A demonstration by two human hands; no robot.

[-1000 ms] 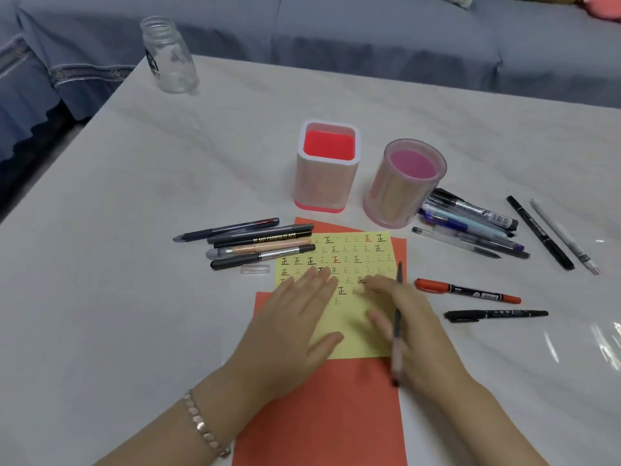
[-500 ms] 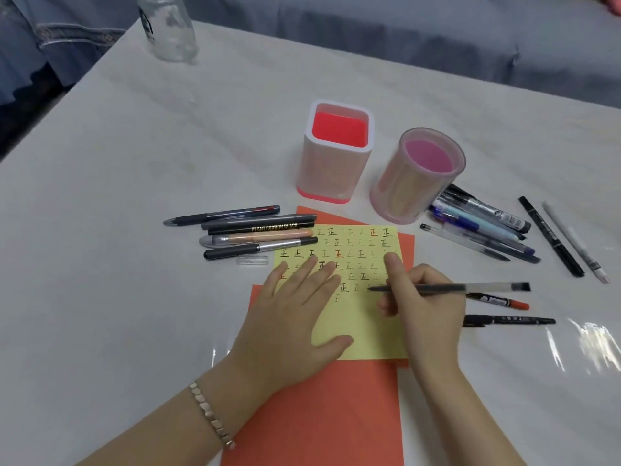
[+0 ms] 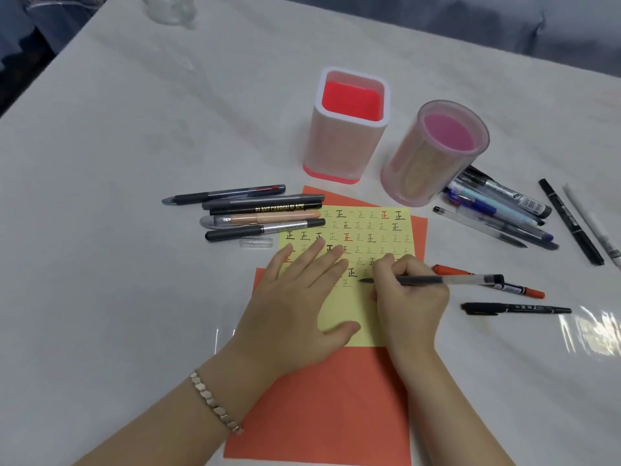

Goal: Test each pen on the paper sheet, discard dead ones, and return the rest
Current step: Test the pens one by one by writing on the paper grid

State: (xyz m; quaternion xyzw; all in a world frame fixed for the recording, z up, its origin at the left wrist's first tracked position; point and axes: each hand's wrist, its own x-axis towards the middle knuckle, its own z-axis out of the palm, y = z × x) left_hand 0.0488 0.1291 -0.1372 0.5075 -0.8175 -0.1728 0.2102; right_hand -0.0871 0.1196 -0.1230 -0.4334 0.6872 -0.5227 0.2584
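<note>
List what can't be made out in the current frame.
All head view.
- Glass jar: top cut off by the upper frame edge.
- Yellow sheet: marks under the left hand hidden.
- Pen in the right hand: whether its tip touches or inks the sheet, too small to tell.
- White pen: end cut off by the right edge.

The light here is soft, flat and rather grey. Streaks of white glare sit on the glossy table near its right edge. Only faint, fuzzy shadows lie under the left hand, the right hand and its pen. The wide lens bows the table's edges. The glass jar at the top edge looks smeared, and the marks on the yellow paper sheet are a little soft.
</note>
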